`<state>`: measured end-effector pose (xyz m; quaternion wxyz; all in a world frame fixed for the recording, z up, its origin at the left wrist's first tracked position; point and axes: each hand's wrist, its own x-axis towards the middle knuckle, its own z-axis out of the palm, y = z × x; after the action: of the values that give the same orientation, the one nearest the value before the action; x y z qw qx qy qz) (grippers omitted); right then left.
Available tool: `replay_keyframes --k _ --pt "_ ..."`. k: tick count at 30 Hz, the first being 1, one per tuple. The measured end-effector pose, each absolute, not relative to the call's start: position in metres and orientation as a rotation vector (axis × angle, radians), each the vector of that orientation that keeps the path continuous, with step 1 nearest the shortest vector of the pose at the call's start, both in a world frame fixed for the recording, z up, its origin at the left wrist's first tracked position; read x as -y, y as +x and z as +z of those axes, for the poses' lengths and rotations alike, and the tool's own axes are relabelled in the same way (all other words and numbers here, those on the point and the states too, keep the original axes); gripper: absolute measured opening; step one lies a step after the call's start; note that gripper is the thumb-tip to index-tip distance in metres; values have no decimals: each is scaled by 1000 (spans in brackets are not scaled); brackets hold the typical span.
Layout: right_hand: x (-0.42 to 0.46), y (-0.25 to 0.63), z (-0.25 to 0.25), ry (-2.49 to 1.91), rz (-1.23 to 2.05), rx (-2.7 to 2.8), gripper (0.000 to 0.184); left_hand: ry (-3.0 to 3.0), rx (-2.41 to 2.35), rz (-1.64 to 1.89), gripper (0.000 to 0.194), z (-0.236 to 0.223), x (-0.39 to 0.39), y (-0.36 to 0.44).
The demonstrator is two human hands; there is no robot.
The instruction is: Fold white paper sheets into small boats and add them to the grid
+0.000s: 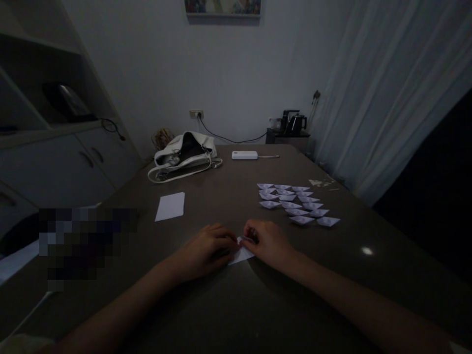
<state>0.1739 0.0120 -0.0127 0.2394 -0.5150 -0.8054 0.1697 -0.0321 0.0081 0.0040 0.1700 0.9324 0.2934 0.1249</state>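
Note:
A partly folded piece of white paper lies on the table between my hands. My left hand is closed on its left side, fingertips at the upper fold. From the right, my right hand pinches the paper's top edge between thumb and index finger. Both sets of fingers hide much of the fold. Several small folded paper boats stand in rows beyond my right hand. A stack of white paper sheets lies beyond my left hand.
A white handbag and a white power bank with a short cable are at the table's far end. Paper scraps lie near the right edge. Black kettles stand behind. A pale curtain hangs at right.

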Motion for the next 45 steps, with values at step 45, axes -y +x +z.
replay_keyframes --k 45 --pt "-18 187 -4 -840 539 2619 8 2743 -932 301 21 2 -7 -33"
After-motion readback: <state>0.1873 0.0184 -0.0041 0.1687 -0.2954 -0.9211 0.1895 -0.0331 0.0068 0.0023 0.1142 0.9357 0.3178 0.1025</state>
